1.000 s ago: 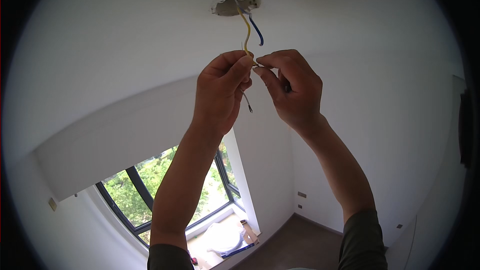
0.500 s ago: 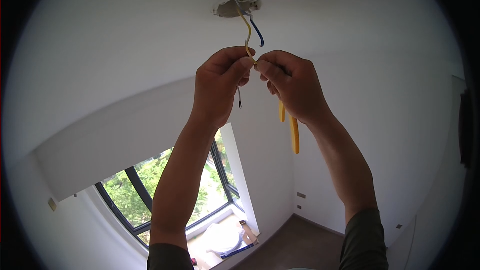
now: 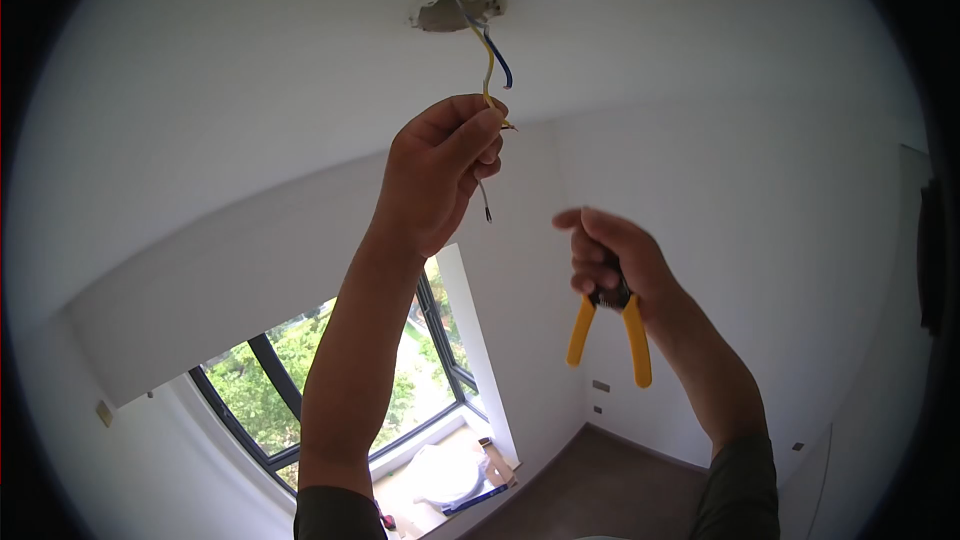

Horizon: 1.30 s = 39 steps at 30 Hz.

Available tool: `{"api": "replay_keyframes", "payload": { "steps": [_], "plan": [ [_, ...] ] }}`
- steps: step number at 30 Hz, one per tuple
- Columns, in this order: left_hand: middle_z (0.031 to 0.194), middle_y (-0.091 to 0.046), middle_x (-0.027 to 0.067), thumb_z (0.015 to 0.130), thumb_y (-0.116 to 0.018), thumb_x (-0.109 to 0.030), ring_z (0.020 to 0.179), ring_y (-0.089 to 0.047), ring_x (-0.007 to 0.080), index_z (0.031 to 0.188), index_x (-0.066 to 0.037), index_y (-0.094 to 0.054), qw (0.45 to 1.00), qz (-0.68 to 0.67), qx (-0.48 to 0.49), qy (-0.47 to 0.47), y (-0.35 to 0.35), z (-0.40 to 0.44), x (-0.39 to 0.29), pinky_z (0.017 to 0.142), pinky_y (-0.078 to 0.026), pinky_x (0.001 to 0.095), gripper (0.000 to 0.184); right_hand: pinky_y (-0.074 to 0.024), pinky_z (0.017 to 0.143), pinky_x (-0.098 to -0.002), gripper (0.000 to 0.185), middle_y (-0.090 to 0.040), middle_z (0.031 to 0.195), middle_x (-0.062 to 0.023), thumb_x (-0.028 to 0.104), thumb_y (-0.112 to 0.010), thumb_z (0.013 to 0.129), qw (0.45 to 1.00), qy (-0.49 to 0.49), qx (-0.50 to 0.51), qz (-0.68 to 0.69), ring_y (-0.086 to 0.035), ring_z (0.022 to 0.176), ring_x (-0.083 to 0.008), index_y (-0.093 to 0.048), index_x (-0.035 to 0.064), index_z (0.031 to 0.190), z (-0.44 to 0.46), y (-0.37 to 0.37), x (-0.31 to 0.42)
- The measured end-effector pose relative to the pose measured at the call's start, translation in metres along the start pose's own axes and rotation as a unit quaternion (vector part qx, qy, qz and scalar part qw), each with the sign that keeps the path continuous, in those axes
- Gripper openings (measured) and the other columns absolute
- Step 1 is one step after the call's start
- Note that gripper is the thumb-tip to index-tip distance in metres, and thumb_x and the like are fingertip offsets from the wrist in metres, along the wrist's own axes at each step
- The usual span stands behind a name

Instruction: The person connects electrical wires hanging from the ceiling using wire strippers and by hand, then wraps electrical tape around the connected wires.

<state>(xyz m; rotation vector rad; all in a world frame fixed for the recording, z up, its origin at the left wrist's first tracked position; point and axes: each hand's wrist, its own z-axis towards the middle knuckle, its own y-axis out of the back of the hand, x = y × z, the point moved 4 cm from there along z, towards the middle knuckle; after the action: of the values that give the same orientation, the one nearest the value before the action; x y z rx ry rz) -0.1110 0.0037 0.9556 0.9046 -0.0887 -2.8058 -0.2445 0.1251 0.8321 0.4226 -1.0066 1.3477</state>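
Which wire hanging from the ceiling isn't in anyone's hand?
The blue wire: its end hangs free above the left hand, while that hand grips the yellow wire and a pale grey wire.

One head-worn view, forward toward window (image 3: 415, 380)

right hand (image 3: 630, 247): blurred | yellow-handled tool (image 3: 637, 345): upper end hidden | 2 sleeves (image 3: 338, 514): cut off below

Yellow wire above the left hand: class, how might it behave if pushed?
The yellow wire would probably flex yet hold shape, given its bends. It looks light, being slim. The left hand pinching it should limit swinging.
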Motion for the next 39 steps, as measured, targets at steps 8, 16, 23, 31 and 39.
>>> {"api": "replay_keyframes", "payload": {
  "steps": [8,16,23,31,39],
  "plan": [
    [0.084,-0.055,-0.0008,0.097,-0.061,-0.013,0.072,-0.046,0.0071,0.105,0.000,-0.065,0.999,0.044,-0.001,0.004,-0.001,-0.002,-0.006,0.064,-0.038,0.0249,0.016,-0.0541,0.081,-0.0421,0.034,-0.057,0.083,-0.0121,0.029,-0.056,0.095,0.654,-0.575,-0.192,0.452,-0.060,0.068,-0.0192,-0.051,-0.0018,0.109,-0.329,0.218,-0.462],
    [0.084,-0.060,0.0021,0.094,-0.067,-0.013,0.072,-0.051,0.0081,0.109,0.002,-0.066,0.999,0.004,-0.003,-0.040,-0.005,0.001,-0.009,0.066,-0.044,0.0245,0.021,-0.0529,0.087,-0.0428,0.034,-0.064,0.090,-0.0150,0.027,-0.057,0.094,0.902,-0.365,-0.197,-0.124,-0.061,0.089,-0.0300,-0.058,-0.0006,0.115,-0.435,0.166,-0.422],
    [0.084,-0.059,0.0021,0.093,-0.066,-0.012,0.073,-0.051,0.0086,0.105,0.002,-0.066,0.999,-0.002,-0.033,-0.013,-0.003,0.000,-0.002,0.066,-0.044,0.0259,0.018,-0.0463,0.098,-0.0481,0.059,-0.051,0.131,-0.0168,0.037,-0.061,0.092,0.757,-0.466,-0.360,0.283,-0.051,0.119,-0.0339,-0.043,0.0048,0.139,-0.473,0.201,-0.475],
    [0.082,-0.060,0.0019,0.092,-0.066,-0.009,0.073,-0.051,0.0086,0.104,0.001,-0.067,0.998,0.019,-0.055,-0.003,0.003,0.004,0.007,0.067,-0.042,0.0256,0.016,-0.0415,0.107,-0.0469,0.071,-0.051,0.133,-0.0240,0.014,-0.063,0.088,0.820,-0.336,-0.077,0.457,-0.056,0.122,-0.0368,-0.027,-0.0001,0.147,-0.261,0.148,-0.306],
    [0.092,-0.062,-0.0012,0.097,-0.060,-0.010,0.081,-0.052,0.0067,0.108,-0.005,-0.065,0.998,0.056,-0.030,-0.004,-0.003,0.001,0.002,0.070,-0.041,0.0251,0.013,-0.0522,0.085,-0.0334,0.065,-0.057,0.121,-0.0125,0.021,-0.055,0.100,0.979,0.082,0.050,-0.180,-0.062,0.100,-0.0188,-0.020,0.0043,0.152,-0.073,0.021,-0.093]
  ]
}}
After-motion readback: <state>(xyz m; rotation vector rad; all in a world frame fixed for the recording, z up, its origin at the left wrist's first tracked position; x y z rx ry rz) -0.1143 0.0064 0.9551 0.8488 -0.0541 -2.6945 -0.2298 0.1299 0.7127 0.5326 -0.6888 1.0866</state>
